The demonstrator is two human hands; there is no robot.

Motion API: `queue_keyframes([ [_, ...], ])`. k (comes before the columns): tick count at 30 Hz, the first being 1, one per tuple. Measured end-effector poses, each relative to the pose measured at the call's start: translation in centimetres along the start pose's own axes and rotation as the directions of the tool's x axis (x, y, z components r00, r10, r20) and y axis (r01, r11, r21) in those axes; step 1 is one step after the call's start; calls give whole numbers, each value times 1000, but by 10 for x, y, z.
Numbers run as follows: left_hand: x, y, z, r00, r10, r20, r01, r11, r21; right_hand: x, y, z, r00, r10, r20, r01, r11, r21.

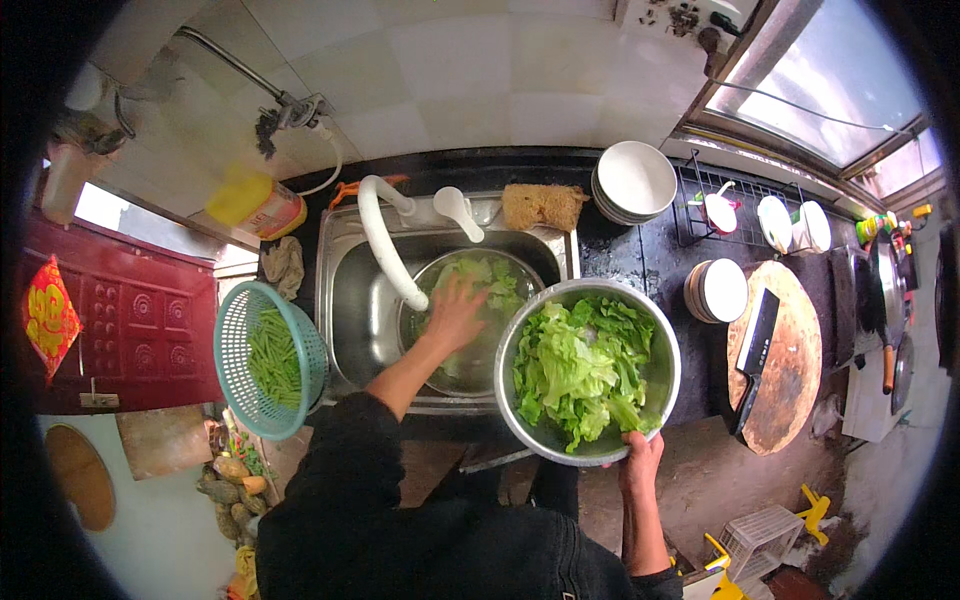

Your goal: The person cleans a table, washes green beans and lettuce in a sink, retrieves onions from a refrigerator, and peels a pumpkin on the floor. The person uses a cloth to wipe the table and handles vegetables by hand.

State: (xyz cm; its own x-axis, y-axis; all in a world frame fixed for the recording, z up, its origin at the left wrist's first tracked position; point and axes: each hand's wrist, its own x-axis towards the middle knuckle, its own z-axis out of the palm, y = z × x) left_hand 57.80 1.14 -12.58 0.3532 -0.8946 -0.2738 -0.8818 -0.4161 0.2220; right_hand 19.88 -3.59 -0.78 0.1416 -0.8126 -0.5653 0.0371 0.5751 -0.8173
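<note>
My right hand (642, 455) grips the lower rim of a metal bowl (670, 341), its thumb over the edge. Torn lettuce leaves (577, 360) fill much of this bowl, which is held at the right side of the sink. My left hand (454, 311), fingers spread, is over a second metal basin (469, 388) inside the stainless steel sink (360, 330). That basin holds water and more lettuce leaves (506, 285). Whether the left fingertips touch a leaf is hard to tell. The white faucet spout (382, 247) curves down beside the left hand.
A teal plastic colander (315, 375) of green beans (274, 356) stands left of the sink. Behind the sink are a white ladle (457, 212) and a loofah (544, 207). Stacked bowls (636, 180), small bowls (724, 291) and a cleaver (759, 345) on a round wooden chopping board (795, 360) are rightward.
</note>
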Motion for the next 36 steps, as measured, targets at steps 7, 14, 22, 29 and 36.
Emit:
queue_keyframes([
  [7,74,14,-9,900,155,407,-273,929,251,-5,-6,-5,999,33,2,-33,999,7],
  [14,44,-60,6,709,69,702,-103,995,6,-1,-6,0,1000,10,-10,-10,1000,15],
  [22,-25,-55,41,762,193,619,-312,946,89,4,-9,4,998,29,50,-29,1000,5],
  [29,-33,-45,21,955,131,267,-7,907,-421,4,-14,7,999,10,42,-9,1000,-19],
  [36,-51,-35,-55,996,-75,52,91,800,-593,4,-21,9,999,-24,49,26,999,-41],
])
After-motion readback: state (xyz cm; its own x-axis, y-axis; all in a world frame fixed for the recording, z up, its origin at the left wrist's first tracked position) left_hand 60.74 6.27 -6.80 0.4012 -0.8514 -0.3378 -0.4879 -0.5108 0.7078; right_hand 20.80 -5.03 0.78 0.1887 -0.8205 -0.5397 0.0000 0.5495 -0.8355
